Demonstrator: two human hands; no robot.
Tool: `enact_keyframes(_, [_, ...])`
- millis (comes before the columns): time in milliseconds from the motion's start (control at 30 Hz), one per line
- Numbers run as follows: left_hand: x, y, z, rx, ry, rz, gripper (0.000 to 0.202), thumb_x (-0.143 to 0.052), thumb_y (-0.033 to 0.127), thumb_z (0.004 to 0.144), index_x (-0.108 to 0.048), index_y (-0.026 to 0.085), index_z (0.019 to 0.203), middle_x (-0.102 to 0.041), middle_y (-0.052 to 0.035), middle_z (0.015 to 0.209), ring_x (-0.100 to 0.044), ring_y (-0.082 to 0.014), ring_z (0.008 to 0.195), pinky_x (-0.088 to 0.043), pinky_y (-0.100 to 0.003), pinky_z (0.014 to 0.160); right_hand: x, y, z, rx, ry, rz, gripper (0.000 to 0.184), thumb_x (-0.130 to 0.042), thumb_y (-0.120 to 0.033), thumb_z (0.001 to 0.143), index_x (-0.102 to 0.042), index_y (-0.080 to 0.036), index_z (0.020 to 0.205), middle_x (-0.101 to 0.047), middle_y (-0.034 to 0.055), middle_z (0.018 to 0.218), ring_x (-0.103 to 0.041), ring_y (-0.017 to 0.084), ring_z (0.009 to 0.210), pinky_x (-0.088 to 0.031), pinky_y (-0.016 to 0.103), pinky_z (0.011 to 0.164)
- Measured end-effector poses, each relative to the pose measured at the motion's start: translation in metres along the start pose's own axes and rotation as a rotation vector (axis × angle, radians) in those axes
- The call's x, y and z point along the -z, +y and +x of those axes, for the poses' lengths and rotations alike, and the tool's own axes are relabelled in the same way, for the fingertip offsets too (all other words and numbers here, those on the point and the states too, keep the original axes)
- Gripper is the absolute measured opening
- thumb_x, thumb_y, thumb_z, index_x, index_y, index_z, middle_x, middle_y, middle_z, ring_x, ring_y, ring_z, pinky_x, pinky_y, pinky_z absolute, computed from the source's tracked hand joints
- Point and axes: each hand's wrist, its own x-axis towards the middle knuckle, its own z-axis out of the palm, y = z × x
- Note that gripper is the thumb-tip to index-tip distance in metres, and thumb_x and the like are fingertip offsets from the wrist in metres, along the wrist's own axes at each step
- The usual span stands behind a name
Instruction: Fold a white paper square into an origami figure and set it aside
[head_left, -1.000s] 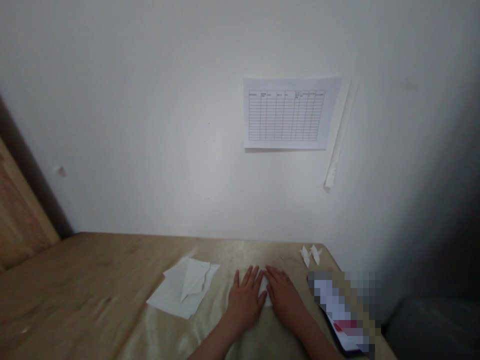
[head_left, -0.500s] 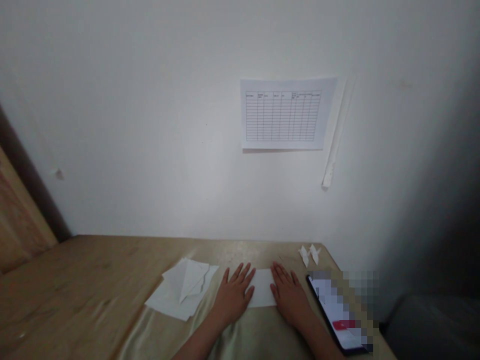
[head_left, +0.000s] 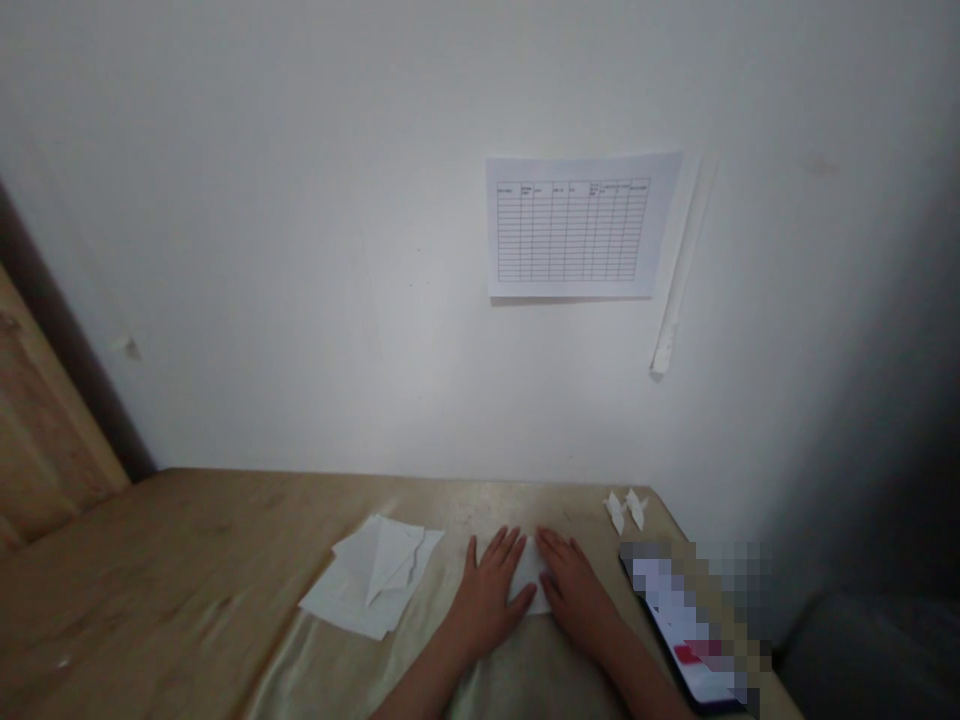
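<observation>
A sheet of white paper (head_left: 531,578) lies flat on the cloth-covered table, mostly hidden under both palms. My left hand (head_left: 493,590) rests on its left part, fingers stretched out and spread. On the right part lies my right hand (head_left: 576,590), also flat, with the fingers extended. The two hands are close together, and a narrow strip of paper shows between them. To the left sits a loose stack of white paper sheets (head_left: 352,590), with a folded piece (head_left: 391,562) on top.
Two small folded white paper pieces (head_left: 625,511) lie at the table's far right corner. A phone (head_left: 694,640), its screen lit and partly blurred, lies right of my right hand. Behind the table (head_left: 187,560) a printed chart (head_left: 570,230) hangs on the wall.
My left hand has slid right over the paper, closer to my right hand, so less paper shows between them. The view has shifted slightly.
</observation>
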Motion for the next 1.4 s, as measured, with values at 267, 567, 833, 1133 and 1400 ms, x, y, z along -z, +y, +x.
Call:
enact_keyframes(267, [0.001, 0.003, -0.003, 0.024, -0.047, 0.030, 0.057, -0.034, 0.051, 0.100, -0.020, 0.041, 0.154, -0.022, 0.0030, 0.164, -0.019, -0.0290, 0.152, -0.008, -0.071, 0.118, -0.004, -0.001, -0.003, -0.002, -0.055, -0.055, 0.053, -0.025, -0.036, 0.100, -0.029, -0.030, 0.153, -0.028, -0.0006, 0.160, -0.023, 0.021, 0.150, -0.005, 0.058, 0.123])
enact_keyframes(567, [0.007, -0.010, -0.004, 0.154, -0.087, 0.052, 0.078, -0.038, 0.075, 0.088, -0.024, 0.036, 0.155, -0.014, -0.0008, 0.165, -0.011, -0.0330, 0.153, -0.008, -0.067, 0.120, -0.006, 0.013, -0.004, -0.147, -0.050, -0.105, 0.068, -0.031, -0.057, 0.097, -0.023, -0.022, 0.155, -0.016, 0.0048, 0.163, -0.014, 0.026, 0.152, -0.006, 0.059, 0.122])
enact_keyframes(833, [0.017, -0.010, -0.004, 0.183, -0.134, 0.014, 0.077, -0.047, 0.068, 0.087, -0.028, 0.035, 0.154, -0.013, -0.0033, 0.165, -0.010, -0.0333, 0.153, -0.007, -0.066, 0.120, -0.007, 0.019, -0.002, -0.147, -0.031, -0.082, 0.062, -0.032, -0.053, 0.097, -0.028, -0.027, 0.154, -0.020, 0.0034, 0.163, -0.016, 0.026, 0.152, -0.007, 0.059, 0.122])
enact_keyframes(1133, [0.025, -0.008, -0.001, 0.212, -0.091, -0.024, 0.066, -0.058, 0.049, 0.085, -0.041, 0.035, 0.148, -0.027, -0.0026, 0.163, -0.018, -0.0324, 0.152, -0.013, -0.064, 0.120, -0.007, 0.026, 0.004, -0.170, 0.002, -0.060, 0.051, -0.030, -0.033, 0.099, -0.037, -0.031, 0.149, -0.029, 0.0012, 0.161, -0.023, 0.021, 0.150, -0.014, 0.055, 0.122])
enact_keyframes(1400, [0.004, -0.017, 0.001, -0.005, -0.046, -0.109, 0.048, -0.038, 0.039, 0.100, -0.037, 0.037, 0.149, -0.034, 0.0003, 0.160, -0.025, -0.0215, 0.151, -0.009, -0.063, 0.121, -0.006, 0.031, 0.006, -0.008, 0.072, 0.079, 0.054, -0.038, -0.023, 0.091, -0.048, -0.015, 0.144, -0.041, 0.0089, 0.155, -0.035, 0.019, 0.144, -0.023, 0.038, 0.123])
